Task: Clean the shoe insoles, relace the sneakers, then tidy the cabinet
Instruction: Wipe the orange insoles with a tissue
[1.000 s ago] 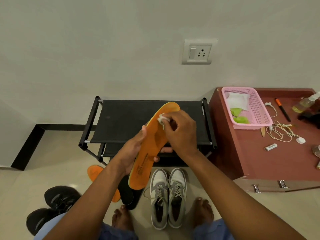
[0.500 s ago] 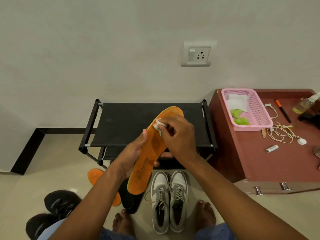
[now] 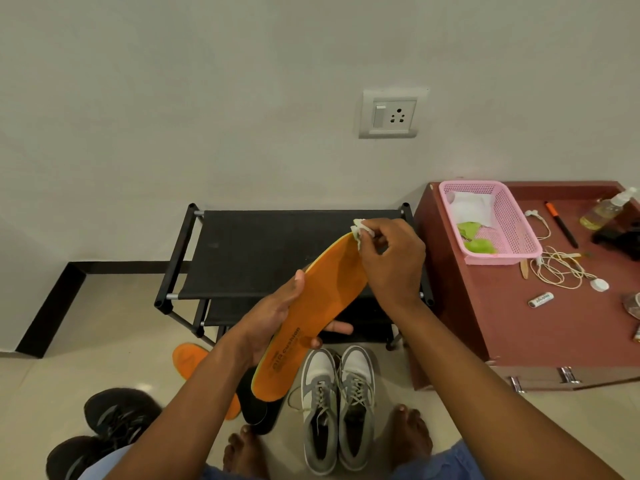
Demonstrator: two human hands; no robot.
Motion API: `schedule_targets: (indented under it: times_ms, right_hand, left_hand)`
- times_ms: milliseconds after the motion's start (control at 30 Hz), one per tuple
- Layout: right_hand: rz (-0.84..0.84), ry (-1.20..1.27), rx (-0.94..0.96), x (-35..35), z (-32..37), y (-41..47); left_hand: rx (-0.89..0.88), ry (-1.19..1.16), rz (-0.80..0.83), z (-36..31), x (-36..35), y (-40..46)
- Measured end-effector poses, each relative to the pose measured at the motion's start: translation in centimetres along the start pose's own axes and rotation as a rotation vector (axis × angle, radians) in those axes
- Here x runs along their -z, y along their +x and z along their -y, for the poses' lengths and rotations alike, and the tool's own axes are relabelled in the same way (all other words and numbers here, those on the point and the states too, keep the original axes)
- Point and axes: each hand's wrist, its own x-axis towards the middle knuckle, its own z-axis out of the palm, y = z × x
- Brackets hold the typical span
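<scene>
My left hand grips an orange insole around its middle, holding it slanted with the toe end up and to the right. My right hand pinches a small white wipe against the insole's toe tip. A second orange insole and a black insole lie on the floor, partly hidden by my left arm. Grey and white sneakers stand side by side, laced, by my bare feet. Black sneakers sit at the lower left.
A black shoe rack stands against the wall. The red-brown cabinet at right carries a pink basket with a white cloth and green pieces, a tangled earphone cord, a pen, a spray bottle and a battery.
My right hand has slid the wipe up along the insole from below the toe area to its very tip. The view has shifted slightly.
</scene>
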Motion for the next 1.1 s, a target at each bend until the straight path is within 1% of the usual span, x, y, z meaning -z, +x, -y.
schedule_targets:
  times_ms: [100, 167, 300, 367, 467, 633, 767, 967, 1033, 1100]
  right_hand:
    - [0.049, 0.016, 0.043, -0.1, 0.5, -0.5]
    - [0.114, 0.026, 0.093, -0.4, 0.8, -1.1]
    - [0.221, 0.05, 0.16, -1.0, 1.2, -2.7]
    - [0.222, 0.054, 0.182, -0.9, 1.2, -3.1]
    - [0.174, 0.024, 0.187, -0.4, 0.9, -2.9]
    - [0.06, -0.016, 0.117, 0.5, -0.3, -1.3]
    - [0.013, -0.052, 0.069, 1.4, -1.6, -0.2]
    - [0.076, -0.034, 0.098, 1.5, -1.9, -0.9]
    - [0.12, -0.028, 0.14, 1.1, -1.3, -1.9]
    - [0.18, -0.012, 0.186, 0.7, -0.5, -3.1]
  left_hand:
    - [-0.002, 0.024, -0.044, -0.2, 0.0, 0.2]
    - [-0.021, 0.027, -0.082, -0.4, -0.1, 0.2]
    - [-0.044, -0.018, -0.154, -0.7, -0.7, 0.2]
    - [-0.051, -0.031, -0.161, -0.7, -0.8, 0.2]
    - [-0.055, -0.058, -0.127, -0.7, -1.1, 0.3]
    - [-0.033, -0.087, -0.067, -0.9, -1.3, 0.5]
    - [-0.015, -0.115, -0.033, -1.2, -1.8, 0.6]
    - [-0.029, -0.094, -0.063, -1.2, -1.2, 1.2]
    - [-0.053, -0.098, -0.104, -1.3, -1.0, 1.1]
    - [-0.068, -0.082, -0.18, -1.4, -0.6, 1.0]
